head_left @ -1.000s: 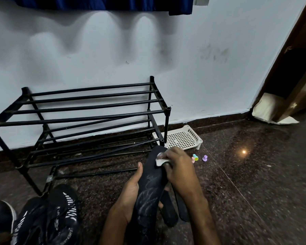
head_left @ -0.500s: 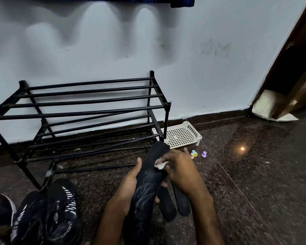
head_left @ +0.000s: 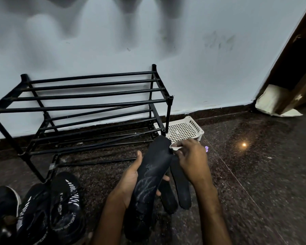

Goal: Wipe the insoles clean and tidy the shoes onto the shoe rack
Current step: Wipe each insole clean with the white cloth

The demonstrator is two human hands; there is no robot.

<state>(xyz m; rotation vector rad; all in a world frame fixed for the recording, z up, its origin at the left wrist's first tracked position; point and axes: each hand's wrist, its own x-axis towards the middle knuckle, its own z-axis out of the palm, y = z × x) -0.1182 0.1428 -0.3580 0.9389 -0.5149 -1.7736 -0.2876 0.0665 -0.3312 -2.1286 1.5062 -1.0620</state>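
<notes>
Wiping is under way: left hand (head_left: 129,181) grips the long black insole (head_left: 152,170) tilted above the dark speckled floor (head_left: 254,174), right hand (head_left: 191,160) pinches a small white wipe (head_left: 175,148) against its toe. Next, probably strokes down the streaked heel.

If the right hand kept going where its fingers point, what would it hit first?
Probably the toe of the insole held by the left hand; the white wipe in the right hand sits beside it, though depth is unclear.
</notes>
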